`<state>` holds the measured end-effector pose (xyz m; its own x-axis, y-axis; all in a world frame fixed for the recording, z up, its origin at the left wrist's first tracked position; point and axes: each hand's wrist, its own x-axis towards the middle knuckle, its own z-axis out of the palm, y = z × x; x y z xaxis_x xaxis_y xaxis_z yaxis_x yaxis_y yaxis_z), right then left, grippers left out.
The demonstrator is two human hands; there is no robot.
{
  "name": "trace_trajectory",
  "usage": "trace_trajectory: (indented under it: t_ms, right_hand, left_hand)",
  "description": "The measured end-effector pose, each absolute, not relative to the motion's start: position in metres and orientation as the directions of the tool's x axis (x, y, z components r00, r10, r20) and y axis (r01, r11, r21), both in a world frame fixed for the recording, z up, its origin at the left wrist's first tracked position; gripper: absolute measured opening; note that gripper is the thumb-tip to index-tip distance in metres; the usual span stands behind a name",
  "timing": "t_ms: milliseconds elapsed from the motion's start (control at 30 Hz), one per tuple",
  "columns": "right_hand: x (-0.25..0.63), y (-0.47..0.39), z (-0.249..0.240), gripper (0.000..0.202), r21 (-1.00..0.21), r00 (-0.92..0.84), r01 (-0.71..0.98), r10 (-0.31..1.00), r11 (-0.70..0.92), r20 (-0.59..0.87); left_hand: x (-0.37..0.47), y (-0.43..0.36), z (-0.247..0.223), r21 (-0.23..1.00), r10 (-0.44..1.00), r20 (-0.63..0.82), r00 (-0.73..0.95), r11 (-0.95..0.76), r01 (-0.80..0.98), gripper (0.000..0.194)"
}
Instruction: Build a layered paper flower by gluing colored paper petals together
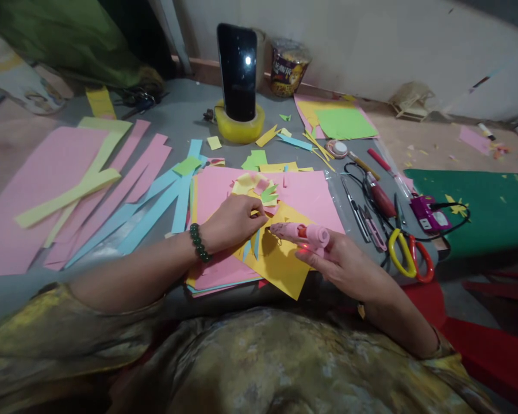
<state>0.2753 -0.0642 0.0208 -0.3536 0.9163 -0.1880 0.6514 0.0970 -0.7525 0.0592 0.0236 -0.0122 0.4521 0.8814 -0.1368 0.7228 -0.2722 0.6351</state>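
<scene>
My right hand [347, 261] is wrapped round a pink hot glue gun [304, 234], its red light glowing. The nozzle points left, close to the fingertips of my left hand [237, 221]. Those fingertips are pinched together over a yellow paper sheet [284, 267]; whatever they hold is hidden or too small to name. Thin blue paper strips [255, 244] lie on that sheet below my left hand. Just beyond the hand sits a small pile of cut paper pieces [252, 183] in cream, pink and green. Under everything is a stack of pink sheets [302, 187].
Scissors [407, 253], a cutter [375, 227] and a cable [353, 172] lie at right beside a purple plug box [429, 214]. Pink sheets [56, 167] and blue strips [155, 213] cover the left. A phone [238, 72] stands in a yellow tape roll [241, 125] behind.
</scene>
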Motion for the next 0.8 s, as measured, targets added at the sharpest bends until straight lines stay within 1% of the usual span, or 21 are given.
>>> trace_trajectory:
  t_ms: [233,533,633,733,800]
  right_hand:
    - [0.276,-0.064,0.023,0.039,-0.756,-0.367,0.647,0.909,0.097,-0.196]
    - [0.276,-0.060,0.028,0.043,-0.822,-0.426,0.567,0.875,0.060,-0.230]
    - [0.278,-0.067,0.037,0.040,-0.853,-0.422,0.516,0.891,0.083,-0.168]
    - [0.283,-0.076,0.043,0.039,-0.863,-0.321,0.499,0.942,0.080,-0.098]
    - [0.291,-0.078,0.040,0.039,-0.870,-0.159,0.486,0.987,0.085,0.008]
  left_hand:
    - [0.058,0.025,-0.015,0.672,0.883,-0.109,0.457,-0.273,0.688,0.016]
    - [0.059,0.025,-0.014,0.701,0.892,-0.121,0.435,-0.234,0.674,0.015]
    - [0.059,0.024,-0.012,0.725,0.895,-0.138,0.425,-0.202,0.659,0.015]
    - [0.058,0.024,-0.009,0.751,0.888,-0.202,0.414,-0.131,0.647,0.016]
    - [0.058,0.023,-0.007,0.779,0.880,-0.238,0.410,-0.079,0.622,0.018]
